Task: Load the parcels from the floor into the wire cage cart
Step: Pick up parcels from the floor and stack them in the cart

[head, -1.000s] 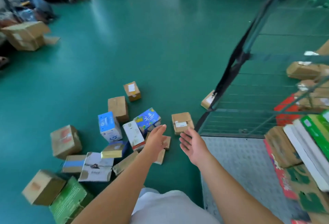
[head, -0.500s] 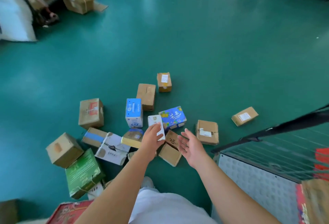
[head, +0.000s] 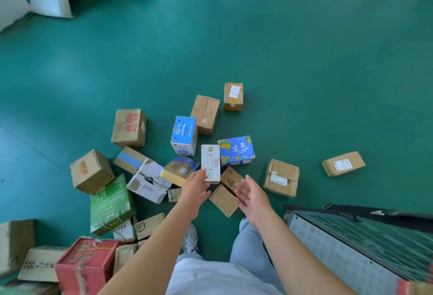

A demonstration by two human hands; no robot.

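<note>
Both hands are being held out over parcels scattered on a green floor [head: 281, 48]. The left hand [head: 195, 183] and right hand [head: 251, 193] are being kept relaxed, fingers straight, nothing grasped. A white carton [head: 210, 162] is lying just beyond the left fingertips. The cage cart [head: 360, 245] is being glimpsed at lower right.

Your floor [head: 281, 48] is plain teal green. Most parcels are brown cardboard [head: 281, 177]. Exceptions you see: blue-and-white carton [head: 184, 134]; blue mango box [head: 236, 150] with yellow fruit print; white carton [head: 210, 162]; green box [head: 111, 203]; red box [head: 86, 264], worn. Cart base [head: 339, 250] is grey, dimpled.
</note>
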